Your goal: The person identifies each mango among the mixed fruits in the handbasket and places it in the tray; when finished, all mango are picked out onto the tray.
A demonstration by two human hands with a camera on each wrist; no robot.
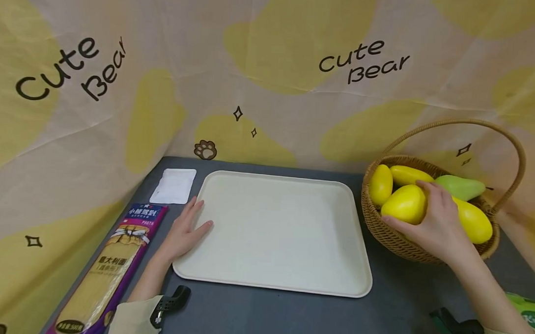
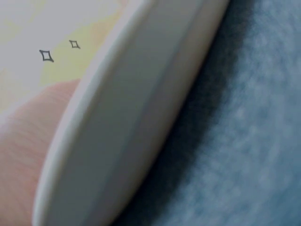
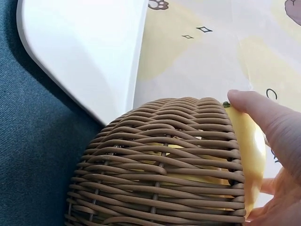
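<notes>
My left hand rests on the left rim of a cream rectangular tray, fingers extended and thumb over the inner side. In the left wrist view, the tray's outer side partly covers that hand. On the right, my right hand holds a rounded yellow fruit in a wicker basket, thumb on the near side and fingers across the far side. The right wrist view shows the thumb against this fruit, its lower part hidden behind the woven wall. Around it lie more yellow fruits and a green pear.
A pasta packet lies left of the tray, with a white square packet behind it. The basket's tall handle arches above the fruit. A green package shows at the right edge. Patterned cloth hangs behind the grey table.
</notes>
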